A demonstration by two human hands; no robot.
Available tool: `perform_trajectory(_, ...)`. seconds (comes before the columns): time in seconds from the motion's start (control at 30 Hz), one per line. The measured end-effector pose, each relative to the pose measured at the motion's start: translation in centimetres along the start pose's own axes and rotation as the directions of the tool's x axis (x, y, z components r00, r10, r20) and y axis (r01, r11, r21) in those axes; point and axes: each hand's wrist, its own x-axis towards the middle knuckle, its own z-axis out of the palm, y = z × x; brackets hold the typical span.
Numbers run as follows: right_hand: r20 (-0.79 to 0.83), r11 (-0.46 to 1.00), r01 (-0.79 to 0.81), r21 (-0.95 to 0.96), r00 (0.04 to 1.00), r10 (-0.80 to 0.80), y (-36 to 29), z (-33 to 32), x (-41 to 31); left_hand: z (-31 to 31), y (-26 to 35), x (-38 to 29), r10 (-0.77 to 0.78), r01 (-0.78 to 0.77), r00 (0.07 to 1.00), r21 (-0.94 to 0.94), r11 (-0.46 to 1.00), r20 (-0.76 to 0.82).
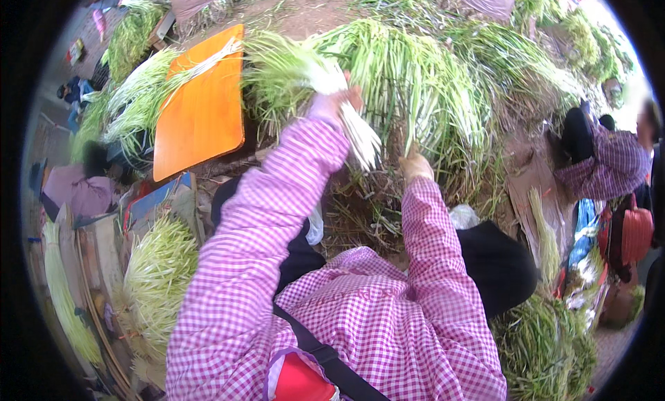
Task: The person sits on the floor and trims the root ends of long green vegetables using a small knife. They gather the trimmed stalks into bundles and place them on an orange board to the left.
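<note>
My left hand (340, 101) grips a bunch of chive-like stalks (361, 138) around the middle. Their white stem ends point down to the right, and the pale green leaves fan out up to the left, blurred. Lower and to the right, my right hand (416, 166) pinches the lower ends of some green stalks at the front of a large heap (395, 63). That heap's long leaves droop toward me, and its stems are partly hidden. Left of my left hand is an orange board (202, 105) with a few pale stalks (208, 63) lying across its upper part.
More leafy heaps lie at the right (499, 63) and far left (130, 105). Trimmed pale stalks (158, 281) rest beside wooden planks (109, 255). A person in a checked sleeve (608, 157) is at the right; another person (83, 188) sits at the left. Plant scraps (363, 209) litter the ground.
</note>
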Motion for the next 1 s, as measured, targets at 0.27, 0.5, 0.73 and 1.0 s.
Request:
perform_trajectory(0.27,-0.302,0.862,0.23,0.452,0.949,-0.094,-0.8,-1.7,-3.5,-11.1,-14.5,1.1,-0.374,0.378,0.908,-0.017,0.926,-0.191)
perform_trajectory(0.5,-0.738,-0.14,0.732,0.667,0.625,-0.254,-0.6,-4.3,-8.2,-11.9,-14.0,0.9,-0.45,0.448,0.887,-0.044,0.893,-0.102)
perform_trajectory(0.73,-0.362,0.259,0.43,0.865,0.892,-0.272,-0.1,0.1,-9.4,-9.3,-10.9,-0.9,-0.302,0.303,0.953,0.069,0.95,-0.029)
perform_trajectory(1.0,-0.328,0.5,0.495,0.711,0.862,-0.387,-1.2,3.1,-9.6,-6.8,-12.3,-1.2,-0.146,0.143,0.989,0.174,0.974,0.008)
